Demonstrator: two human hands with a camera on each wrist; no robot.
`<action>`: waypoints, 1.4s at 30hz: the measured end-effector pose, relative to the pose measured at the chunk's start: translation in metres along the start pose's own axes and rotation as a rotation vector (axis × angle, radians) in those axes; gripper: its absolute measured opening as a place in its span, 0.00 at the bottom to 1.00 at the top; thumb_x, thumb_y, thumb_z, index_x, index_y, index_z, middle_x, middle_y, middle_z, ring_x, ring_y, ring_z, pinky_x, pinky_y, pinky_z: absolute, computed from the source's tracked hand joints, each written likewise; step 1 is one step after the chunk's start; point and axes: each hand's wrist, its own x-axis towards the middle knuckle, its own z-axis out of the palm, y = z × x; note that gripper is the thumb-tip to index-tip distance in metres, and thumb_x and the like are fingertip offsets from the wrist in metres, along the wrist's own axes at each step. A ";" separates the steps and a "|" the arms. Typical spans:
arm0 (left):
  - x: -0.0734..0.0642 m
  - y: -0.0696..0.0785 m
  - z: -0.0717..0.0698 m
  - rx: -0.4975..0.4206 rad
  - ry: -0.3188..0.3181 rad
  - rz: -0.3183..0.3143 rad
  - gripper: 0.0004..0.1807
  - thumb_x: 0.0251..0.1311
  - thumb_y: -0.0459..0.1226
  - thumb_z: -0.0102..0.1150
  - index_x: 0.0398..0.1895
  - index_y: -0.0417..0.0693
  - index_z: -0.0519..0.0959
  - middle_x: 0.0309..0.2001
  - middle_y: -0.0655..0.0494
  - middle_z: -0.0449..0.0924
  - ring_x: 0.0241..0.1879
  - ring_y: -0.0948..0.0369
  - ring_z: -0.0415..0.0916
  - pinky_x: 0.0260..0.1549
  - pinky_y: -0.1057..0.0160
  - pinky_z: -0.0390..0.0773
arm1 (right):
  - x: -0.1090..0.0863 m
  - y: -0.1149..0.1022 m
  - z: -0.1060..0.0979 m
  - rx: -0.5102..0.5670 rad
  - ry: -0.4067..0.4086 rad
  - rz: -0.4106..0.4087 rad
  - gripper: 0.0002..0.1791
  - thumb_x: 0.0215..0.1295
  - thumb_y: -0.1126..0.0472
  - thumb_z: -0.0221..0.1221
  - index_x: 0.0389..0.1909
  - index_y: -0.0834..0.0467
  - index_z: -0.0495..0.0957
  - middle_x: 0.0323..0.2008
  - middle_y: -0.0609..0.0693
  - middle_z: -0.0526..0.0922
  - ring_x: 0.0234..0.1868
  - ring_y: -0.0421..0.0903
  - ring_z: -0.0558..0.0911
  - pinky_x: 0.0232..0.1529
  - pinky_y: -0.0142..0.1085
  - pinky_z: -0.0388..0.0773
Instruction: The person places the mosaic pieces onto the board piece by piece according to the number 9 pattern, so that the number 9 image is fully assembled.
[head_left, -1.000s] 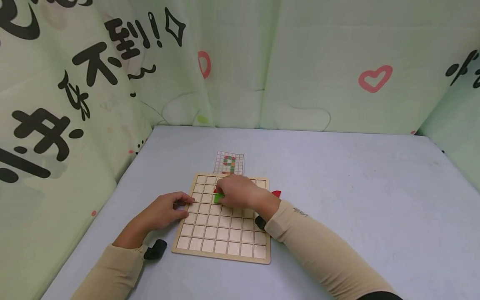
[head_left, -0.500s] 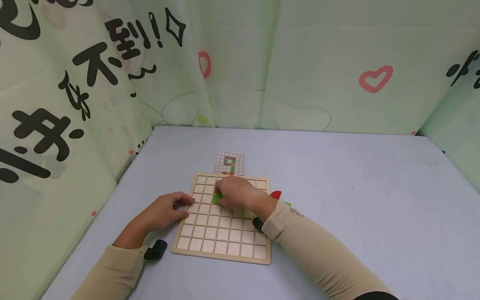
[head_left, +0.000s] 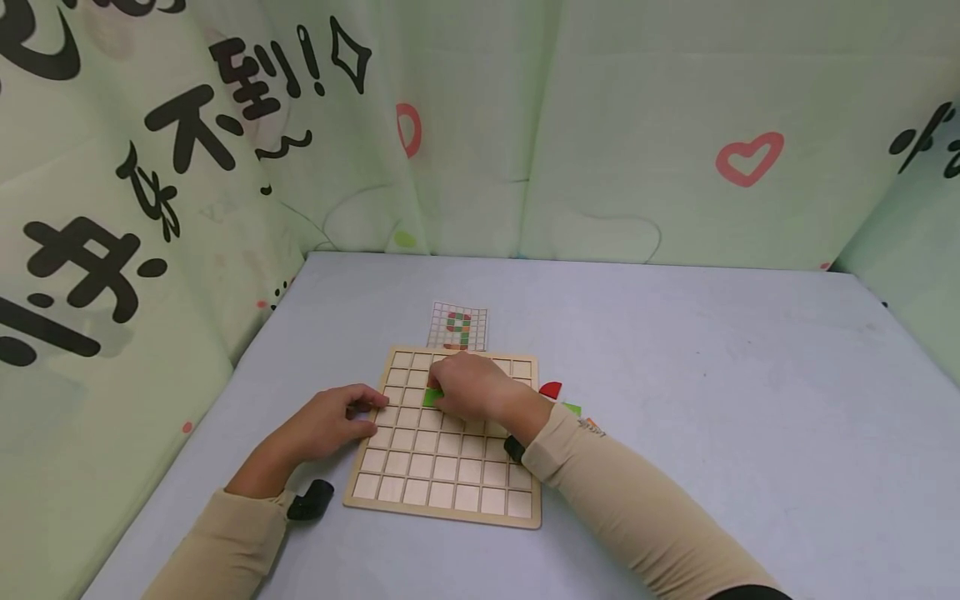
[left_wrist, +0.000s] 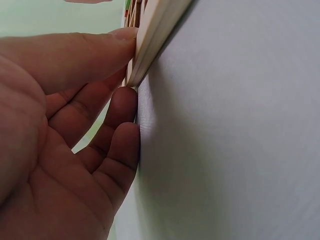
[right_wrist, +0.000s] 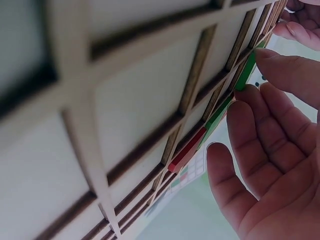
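My right hand (head_left: 472, 385) pinches green piece (right_wrist: 246, 71), 11 o'clock of grid board (head_left: 447, 442) centre. Left hand (head_left: 326, 425), fingers relaxed, touches board's 10 o'clock edge. Risk: weak bracing, board skids, piece seats crooked.

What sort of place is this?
Probably a small curtained-off activity booth: a pale green printed curtain hangs behind a pale table, where a gridded wooden board lies.

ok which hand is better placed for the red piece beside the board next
Likely the right hand, after releasing the green piece it pinches: the red piece lies on that side, near its sleeve. The left hand touches the opposite edge of the board.
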 end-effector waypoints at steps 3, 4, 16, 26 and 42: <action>0.000 0.000 0.000 0.002 0.000 0.001 0.15 0.63 0.31 0.64 0.53 0.44 0.80 0.55 0.50 0.79 0.57 0.50 0.73 0.57 0.47 0.72 | -0.001 0.000 0.000 0.005 -0.003 -0.003 0.08 0.68 0.60 0.62 0.44 0.57 0.82 0.38 0.47 0.84 0.36 0.41 0.78 0.43 0.36 0.78; 0.000 0.000 0.000 0.001 0.000 0.001 0.15 0.63 0.32 0.64 0.53 0.44 0.80 0.55 0.50 0.79 0.57 0.50 0.73 0.57 0.47 0.72 | -0.001 0.000 -0.001 0.008 -0.005 -0.005 0.08 0.68 0.60 0.62 0.44 0.57 0.82 0.38 0.47 0.84 0.36 0.41 0.78 0.43 0.36 0.78; 0.000 0.001 0.000 0.000 -0.002 0.004 0.15 0.63 0.32 0.64 0.53 0.44 0.80 0.55 0.50 0.79 0.57 0.50 0.73 0.56 0.47 0.72 | -0.005 0.001 -0.002 0.059 -0.019 -0.027 0.06 0.67 0.61 0.62 0.43 0.56 0.83 0.32 0.43 0.81 0.33 0.40 0.77 0.39 0.35 0.76; 0.000 0.001 -0.001 -0.009 -0.003 0.004 0.15 0.63 0.32 0.64 0.53 0.44 0.80 0.54 0.50 0.79 0.56 0.50 0.73 0.56 0.48 0.72 | -0.007 0.002 -0.003 0.057 -0.024 -0.055 0.07 0.65 0.59 0.65 0.42 0.55 0.83 0.33 0.43 0.83 0.33 0.39 0.78 0.40 0.35 0.76; -0.001 0.002 -0.001 -0.001 -0.010 -0.005 0.16 0.63 0.32 0.64 0.54 0.44 0.80 0.54 0.50 0.79 0.56 0.50 0.73 0.56 0.47 0.72 | -0.015 0.003 -0.002 0.105 -0.069 -0.017 0.20 0.65 0.58 0.62 0.57 0.57 0.82 0.52 0.47 0.84 0.48 0.44 0.81 0.53 0.38 0.76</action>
